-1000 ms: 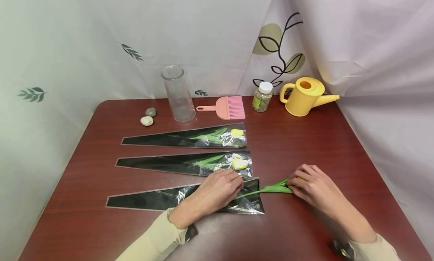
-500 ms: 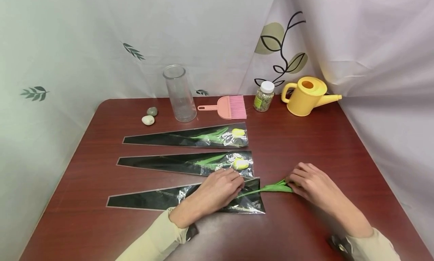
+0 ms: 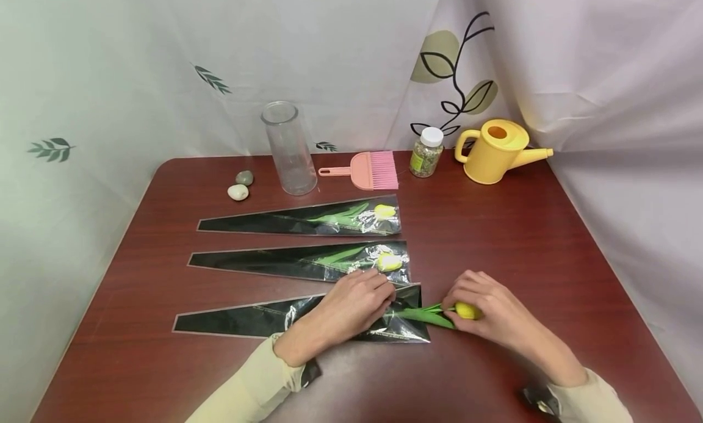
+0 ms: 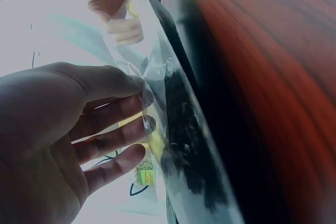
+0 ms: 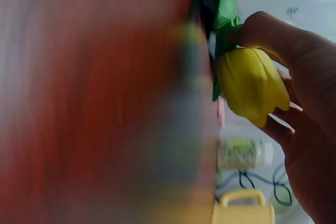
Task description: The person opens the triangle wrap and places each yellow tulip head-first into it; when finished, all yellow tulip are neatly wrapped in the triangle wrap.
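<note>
Holding a yellow tulip [image 3: 465,310] by its bloom, right hand [image 3: 491,316] with fingers curled round it, near the table's [image 3: 522,240] front edge, right of middle; same bloom in the right wrist view [image 5: 251,88], thumb and fingers closed about it. Green stem and leaves [image 3: 423,314] running left into the open mouth of the nearest sleeve [image 3: 241,319]. Pressing down on that sleeve's wide end, left hand [image 3: 351,310], fingers fairly straight and gripping nothing; in the left wrist view [image 4: 58,145] fingertips touching the clear film [image 4: 173,145]. Two more sleeves behind, middle [image 3: 296,263] and far [image 3: 299,220], each with a yellow tulip inside. Along the back edge, left to right: two stones [image 3: 239,186], glass cylinder [image 3: 287,148], pink brush [image 3: 368,170], small jar [image 3: 425,152], yellow watering can [image 3: 494,150] by the back right corner.
</note>
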`<state>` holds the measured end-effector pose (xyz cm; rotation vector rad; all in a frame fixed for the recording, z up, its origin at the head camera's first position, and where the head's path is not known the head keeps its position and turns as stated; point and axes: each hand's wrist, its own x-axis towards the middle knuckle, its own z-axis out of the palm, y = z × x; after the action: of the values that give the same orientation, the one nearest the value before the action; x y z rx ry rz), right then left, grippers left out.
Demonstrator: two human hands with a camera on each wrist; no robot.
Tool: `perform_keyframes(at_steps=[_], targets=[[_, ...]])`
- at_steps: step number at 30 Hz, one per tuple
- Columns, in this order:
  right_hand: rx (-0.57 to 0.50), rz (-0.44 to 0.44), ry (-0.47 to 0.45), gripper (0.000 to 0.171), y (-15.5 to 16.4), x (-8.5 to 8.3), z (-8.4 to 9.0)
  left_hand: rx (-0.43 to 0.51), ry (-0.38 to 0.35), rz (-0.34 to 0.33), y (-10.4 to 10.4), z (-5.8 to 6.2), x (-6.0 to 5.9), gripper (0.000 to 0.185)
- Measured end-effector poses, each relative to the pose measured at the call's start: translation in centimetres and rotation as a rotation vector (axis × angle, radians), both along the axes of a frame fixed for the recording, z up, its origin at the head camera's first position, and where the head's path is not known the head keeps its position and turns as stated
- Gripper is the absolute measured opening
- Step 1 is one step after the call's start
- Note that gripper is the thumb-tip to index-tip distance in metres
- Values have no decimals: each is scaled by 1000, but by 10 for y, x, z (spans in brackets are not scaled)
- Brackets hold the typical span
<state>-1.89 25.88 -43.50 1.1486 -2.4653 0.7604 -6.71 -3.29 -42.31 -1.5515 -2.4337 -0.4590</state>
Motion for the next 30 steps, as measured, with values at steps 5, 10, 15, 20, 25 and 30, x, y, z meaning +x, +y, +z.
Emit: perform_keyframes(at_steps=[5, 10, 15, 20, 25, 30], targets=[[-57, -1, -86, 28, -22, -1, -4, 15, -1, -2, 0, 0, 0, 3], [-97, -39, -168, 25, -36, -2, -7, 14, -5, -2, 0, 1, 0, 4], [-88, -79, -192, 21, -46, -3, -9, 5, -6, 4, 0, 2, 1, 5], [-60, -112, -185, 20, -50, -4, -11, 2, -3, 9, 1, 2, 1, 6], [-47, -120, -168, 21, -51, -3, -11, 1, -6, 15, 1, 2, 1, 7], [-56, -109, -154, 28, -42, 3, -3, -2, -2, 15, 1, 1, 1, 8]])
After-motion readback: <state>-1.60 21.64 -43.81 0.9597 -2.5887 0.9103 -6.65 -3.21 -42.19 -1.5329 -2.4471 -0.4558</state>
